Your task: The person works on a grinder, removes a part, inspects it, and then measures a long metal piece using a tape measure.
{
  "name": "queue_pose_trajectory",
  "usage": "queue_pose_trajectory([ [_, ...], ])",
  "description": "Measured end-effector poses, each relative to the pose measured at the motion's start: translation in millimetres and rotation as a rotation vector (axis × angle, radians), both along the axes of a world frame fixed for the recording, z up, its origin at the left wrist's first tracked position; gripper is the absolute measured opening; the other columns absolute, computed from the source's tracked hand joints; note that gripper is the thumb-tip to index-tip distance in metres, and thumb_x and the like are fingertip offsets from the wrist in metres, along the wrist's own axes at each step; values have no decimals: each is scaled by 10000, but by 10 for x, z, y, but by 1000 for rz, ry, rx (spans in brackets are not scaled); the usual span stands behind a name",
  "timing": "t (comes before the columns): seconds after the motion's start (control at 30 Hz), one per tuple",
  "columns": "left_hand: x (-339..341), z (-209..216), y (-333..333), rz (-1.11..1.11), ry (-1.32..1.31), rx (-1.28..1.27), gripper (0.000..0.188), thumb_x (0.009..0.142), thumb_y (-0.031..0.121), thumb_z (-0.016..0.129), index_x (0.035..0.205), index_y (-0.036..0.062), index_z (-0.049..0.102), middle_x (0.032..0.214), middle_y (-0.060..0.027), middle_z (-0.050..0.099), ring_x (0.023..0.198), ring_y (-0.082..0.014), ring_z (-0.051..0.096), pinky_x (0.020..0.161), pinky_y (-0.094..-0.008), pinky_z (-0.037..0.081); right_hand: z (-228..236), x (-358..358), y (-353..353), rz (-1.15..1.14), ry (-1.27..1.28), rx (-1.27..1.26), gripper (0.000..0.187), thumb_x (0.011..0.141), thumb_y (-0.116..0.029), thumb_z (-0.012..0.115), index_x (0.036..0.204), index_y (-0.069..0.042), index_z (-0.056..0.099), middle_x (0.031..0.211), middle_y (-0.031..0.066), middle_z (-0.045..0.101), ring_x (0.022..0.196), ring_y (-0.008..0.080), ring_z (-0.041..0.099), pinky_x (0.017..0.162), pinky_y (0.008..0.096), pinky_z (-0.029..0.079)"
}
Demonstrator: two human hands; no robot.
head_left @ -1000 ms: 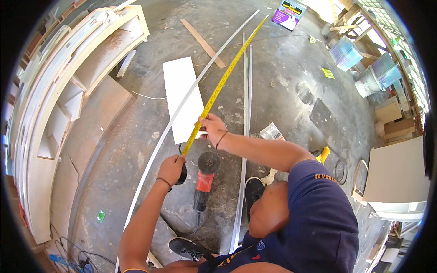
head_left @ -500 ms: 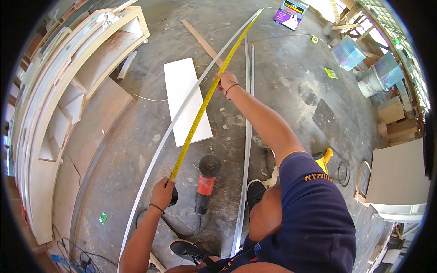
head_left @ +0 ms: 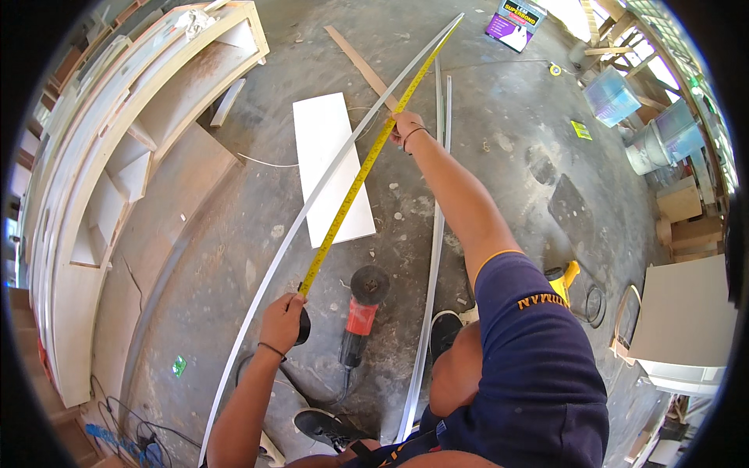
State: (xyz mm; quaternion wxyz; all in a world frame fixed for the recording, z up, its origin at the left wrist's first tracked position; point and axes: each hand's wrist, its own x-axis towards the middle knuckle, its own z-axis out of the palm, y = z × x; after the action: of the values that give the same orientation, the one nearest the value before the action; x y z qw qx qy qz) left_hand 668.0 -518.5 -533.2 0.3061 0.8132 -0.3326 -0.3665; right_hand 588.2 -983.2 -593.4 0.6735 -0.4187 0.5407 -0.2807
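Note:
A long yellow tape measure blade [head_left: 349,204] stretches from my left hand [head_left: 282,320] up to the far tip of a thin pale metal strip [head_left: 300,218]. My left hand is closed around the near end of the tape, and a dark rounded part, seemingly its case [head_left: 303,328], shows beside the fingers. With my arm reaching forward, my right hand [head_left: 407,129] closes on the blade well along its length; some of its fingers are hidden. The metal strip runs beside the blade on its left, meeting it near the far tip.
A red and black angle grinder [head_left: 360,318] lies between my arms. Under the blade rests a white board [head_left: 331,168]; a metal profile [head_left: 435,257] lies right of it. A curved wooden shelf unit [head_left: 144,140] stands left, a yellow power tool [head_left: 563,279] right, a purple can [head_left: 515,25] far off.
The view has shifted slightly. My right hand has moved a little farther away from me along the blade, and my left hand slightly forward. Both still hold the tape.

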Motion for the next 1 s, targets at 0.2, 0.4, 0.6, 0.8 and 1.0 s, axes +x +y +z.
queue_pose_trajectory([
  [0.2,-50,-98,-328,-53,-103,6,335,866,281,433,833,11,629,733,-205,599,715,-357,582,648,-414,432,-223,-177,-21,-9,-130,79,112,905,-218,468,906,-127,534,760,7,623,590,127,539,559,329,469],
  [0.4,10,-190,-566,-37,-111,9,369,871,300,433,833,-7,633,727,-195,604,712,-315,592,664,-386,436,-137,-15,472,9,-165,107,114,917,-207,442,960,-128,512,821,14,622,650,140,540,613,346,465],
  [0.6,8,-168,-801,-36,-101,-9,381,873,309,443,833,-17,636,712,-185,607,700,-291,599,666,-363,439,-53,-47,243,-12,-196,64,124,921,-194,430,978,-124,516,808,17,614,654,142,537,618,344,462],
  [0.8,38,-198,-788,-19,-89,-3,362,859,307,457,817,-4,637,746,-203,609,727,-338,591,668,-396,439,-158,-40,206,37,-166,62,117,913,-188,439,973,-111,504,829,37,630,631,164,563,578,357,471],
  [1.0,89,-219,-679,11,-97,23,351,849,313,475,812,3,636,732,-208,602,707,-356,583,645,-412,432,-150,50,386,42,-153,80,129,925,-199,427,982,-115,506,845,24,606,677,139,552,645,340,482],
])
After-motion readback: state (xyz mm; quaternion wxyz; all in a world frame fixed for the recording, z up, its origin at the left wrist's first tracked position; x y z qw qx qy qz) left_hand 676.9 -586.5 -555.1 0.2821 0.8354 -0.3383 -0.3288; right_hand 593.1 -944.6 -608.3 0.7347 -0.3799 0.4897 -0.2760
